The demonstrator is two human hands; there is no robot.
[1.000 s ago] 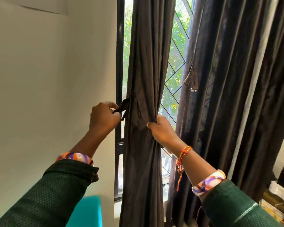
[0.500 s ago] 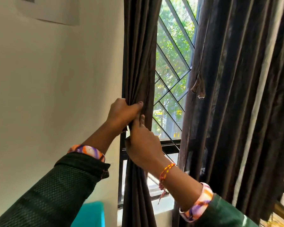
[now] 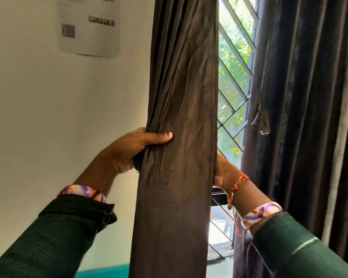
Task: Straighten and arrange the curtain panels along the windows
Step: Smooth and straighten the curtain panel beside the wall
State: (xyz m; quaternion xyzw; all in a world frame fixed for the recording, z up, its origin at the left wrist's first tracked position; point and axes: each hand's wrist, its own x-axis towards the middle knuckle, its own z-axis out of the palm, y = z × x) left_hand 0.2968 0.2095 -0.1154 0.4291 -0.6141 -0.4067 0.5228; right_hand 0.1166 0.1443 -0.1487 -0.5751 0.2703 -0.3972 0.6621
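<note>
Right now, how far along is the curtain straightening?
Done: nothing clearly finished. In hand: the left hand and right hand grip the creased dark brown left curtain panel at its two edges. Left: the gap over the diamond-grille window and the dark right curtain panel.

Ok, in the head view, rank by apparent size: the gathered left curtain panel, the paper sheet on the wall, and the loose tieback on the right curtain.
1. Gathered left curtain panel, much the largest.
2. Paper sheet, cropped at top.
3. Loose tieback, smallest.

The hands have moved apart. The left hand (image 3: 133, 149) now grips the bunched curtain panel (image 3: 179, 137) at its left edge. The right hand (image 3: 222, 171) has slipped behind its right edge.
</note>
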